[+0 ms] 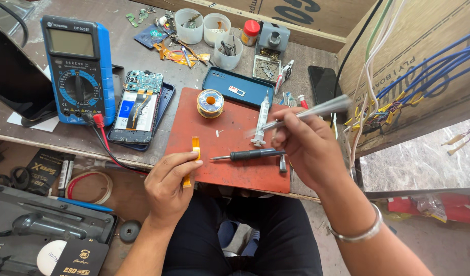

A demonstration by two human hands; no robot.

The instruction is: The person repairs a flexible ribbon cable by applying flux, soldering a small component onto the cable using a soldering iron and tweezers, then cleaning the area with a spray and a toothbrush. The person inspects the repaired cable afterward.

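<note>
The left hand point(166, 186) is nearest, low by the person's lap. It pinches a thin orange ribbon strip point(195, 153) between thumb and fingers, holding it over the near edge of the flat red mat point(230, 171) on the desk point(143, 61). Just right of it a black screwdriver point(250, 154) lies on the mat. Past the left hand sits an open phone with its insides showing point(139, 110). The right hand point(301, 148) grips shiny metal tweezers point(306, 112), blurred. This looks like checking the strip. Next, the tweezers would need a slow, careful pinch on it.
</note>
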